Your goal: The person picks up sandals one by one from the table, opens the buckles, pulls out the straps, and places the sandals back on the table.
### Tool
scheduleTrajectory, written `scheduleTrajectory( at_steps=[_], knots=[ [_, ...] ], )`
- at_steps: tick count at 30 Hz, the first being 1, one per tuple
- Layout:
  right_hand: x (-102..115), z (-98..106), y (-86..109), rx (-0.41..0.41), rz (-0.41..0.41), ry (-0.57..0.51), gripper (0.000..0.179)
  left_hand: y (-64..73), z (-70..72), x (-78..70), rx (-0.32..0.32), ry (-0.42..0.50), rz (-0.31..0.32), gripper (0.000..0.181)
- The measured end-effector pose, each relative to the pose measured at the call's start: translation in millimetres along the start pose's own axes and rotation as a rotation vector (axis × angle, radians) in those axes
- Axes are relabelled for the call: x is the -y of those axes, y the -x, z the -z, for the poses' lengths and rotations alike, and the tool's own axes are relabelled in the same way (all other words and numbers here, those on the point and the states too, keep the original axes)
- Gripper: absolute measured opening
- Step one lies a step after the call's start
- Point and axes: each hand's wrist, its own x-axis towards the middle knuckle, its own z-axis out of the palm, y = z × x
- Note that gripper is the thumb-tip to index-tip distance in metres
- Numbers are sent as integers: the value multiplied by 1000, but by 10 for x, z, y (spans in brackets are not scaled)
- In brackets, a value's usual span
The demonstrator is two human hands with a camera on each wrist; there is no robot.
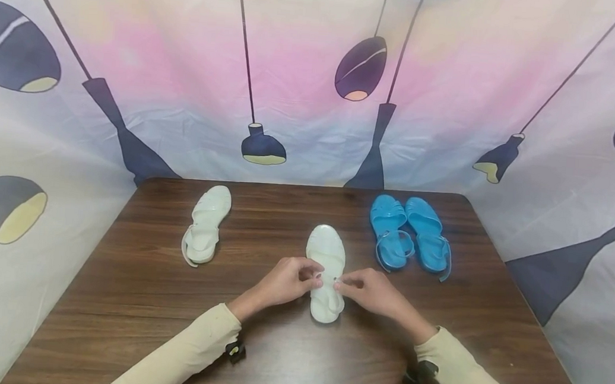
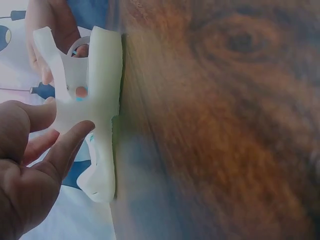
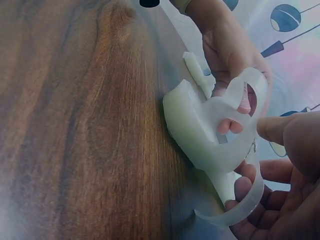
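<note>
A white sandal (image 1: pixel 327 244) lies sole down on the table, toe pointing away, between my two hands. My left hand (image 1: pixel 292 279) pinches its ankle strap on the left side with thumb and fingers. On the opposite side, my right hand (image 1: pixel 369 288) pinches the strap beside the small metal buckle (image 3: pixel 254 146). From the right wrist, the loose strap end (image 3: pixel 240 212) curves down past the right fingers. The heel part (image 2: pixel 106 65) stands on the wood in the left wrist view, with the strap raised over it.
Another white sandal (image 1: pixel 214 206) lies at the back left, its strap hanging outward. Two blue sandals (image 1: pixel 388 211) sit side by side at the back right. The brown wooden table (image 1: pixel 138 311) ends at a cloth backdrop (image 1: pixel 197 89) printed with lamps.
</note>
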Motion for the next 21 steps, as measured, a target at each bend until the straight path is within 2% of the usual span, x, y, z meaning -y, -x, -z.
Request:
scheduleTrajectory(
  at_steps=[4,7,12,15,21],
  knots=[
    [-13,-25,10,-4,-19,-11,47,-17,19,24,30,-15,-38,23],
    [-34,-37,28,0,-27,-22,49,-54,25,35,48,-63,-73,22],
    [-64,-38,43,32,-16,-86,49,-150,23,18,52,-138,-86,28],
    [-87,-33,60,56,-18,-133,47,-214,14,-19,79,-147,-89,31],
    [-107,-24,96,42,-47,-134,42,-336,-12,-98,139,-148,-157,31]
  ],
)
